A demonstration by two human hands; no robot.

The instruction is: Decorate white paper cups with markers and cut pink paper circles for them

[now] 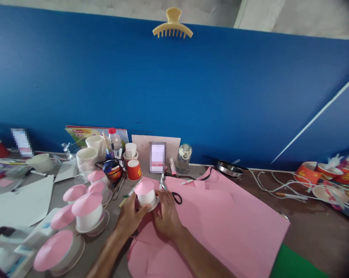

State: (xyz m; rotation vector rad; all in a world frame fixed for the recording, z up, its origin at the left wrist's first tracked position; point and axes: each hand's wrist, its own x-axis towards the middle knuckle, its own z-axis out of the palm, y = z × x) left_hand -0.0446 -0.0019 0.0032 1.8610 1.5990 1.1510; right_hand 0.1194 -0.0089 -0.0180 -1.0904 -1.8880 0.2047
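Between my two hands stands a white paper cup with a pink paper cone top (145,193), upside down by its shape, its rim low near the pink paper. My left hand (132,216) curls round its left side, thumb across the front. My right hand (167,214) closes on its right side, fingers partly behind it. Beneath and right of my hands spreads a large pink paper sheet (220,220). Scissors (176,197) with black handles lie just beyond my right fingers. To the left sit several similar pink-topped cups (87,210).
Stacked white cups (87,158), a red paper cup (134,170) and a plastic bottle (113,141) stand at the back left. A phone (157,157) leans there beside a glue stick (172,166) and a clear jar (184,158). White cables (274,185) lie right; a blue partition (174,88) rises behind.
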